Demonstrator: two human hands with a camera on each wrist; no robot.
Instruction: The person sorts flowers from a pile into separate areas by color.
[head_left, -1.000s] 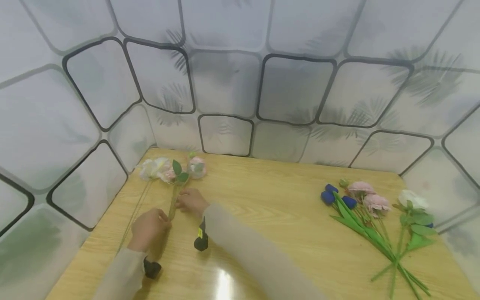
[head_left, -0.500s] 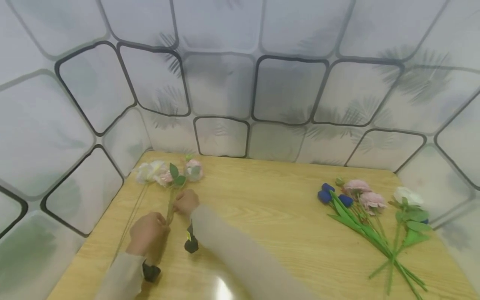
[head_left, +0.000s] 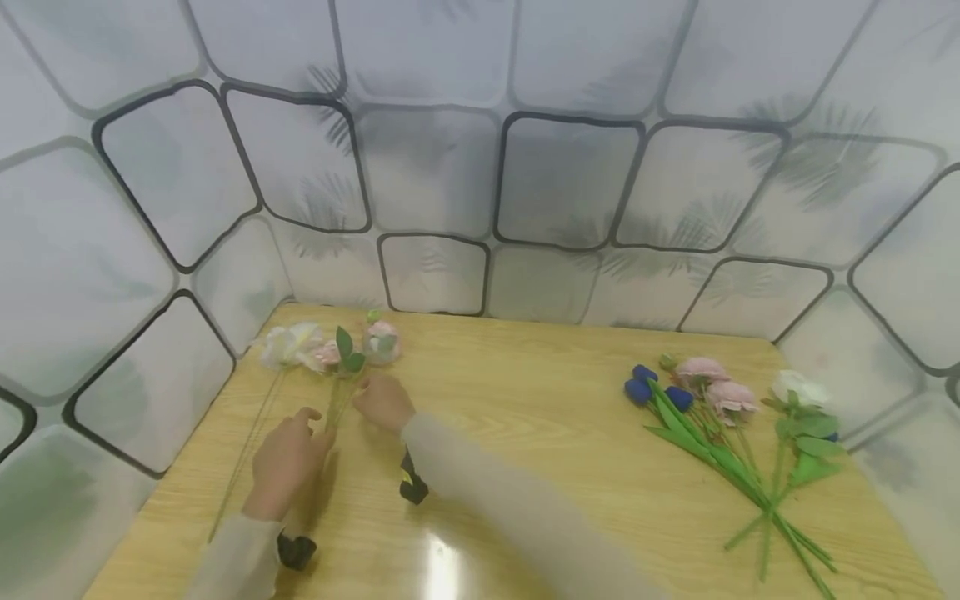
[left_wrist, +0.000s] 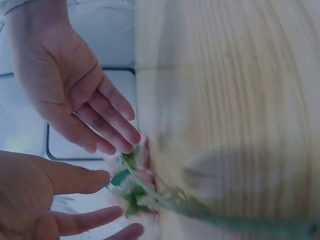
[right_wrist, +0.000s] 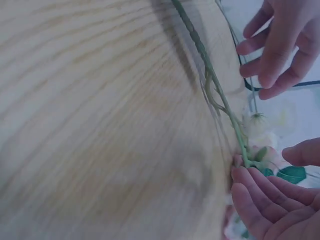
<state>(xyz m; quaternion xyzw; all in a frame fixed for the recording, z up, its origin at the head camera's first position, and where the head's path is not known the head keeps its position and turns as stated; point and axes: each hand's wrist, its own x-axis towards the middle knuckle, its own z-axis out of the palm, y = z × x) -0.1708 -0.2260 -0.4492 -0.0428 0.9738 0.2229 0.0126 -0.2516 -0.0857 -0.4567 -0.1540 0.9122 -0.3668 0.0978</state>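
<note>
My left hand [head_left: 285,462] is over the left part of the table, beside a green flower stem [head_left: 334,410]. In the left wrist view the fingers of this left hand [left_wrist: 30,192] are spread and thumb and fingers stand apart. My right hand [head_left: 384,402] is farther up the same stem, just below the pink flower [head_left: 327,356] and its green leaves [head_left: 351,360]. As the right wrist view shows, the extended fingertips of the right hand [right_wrist: 277,207] touch the stem [right_wrist: 200,47] near the bloom, thumb held away. A second pink flower [head_left: 382,342] lies beyond the right hand.
Left of the hands lies a white flower [head_left: 288,344] with long thin stems. At the right of the wooden table [head_left: 517,400] are blue tulips [head_left: 639,390], pink flowers [head_left: 729,400] and a white flower [head_left: 799,390], stems crossing. A patterned curtain-like wall [head_left: 570,183] borders the table.
My left hand's fingers, curled at the stem before, have spread off it. The right hand has shifted slightly up toward the blooms. The head view has turned a little to the right.
</note>
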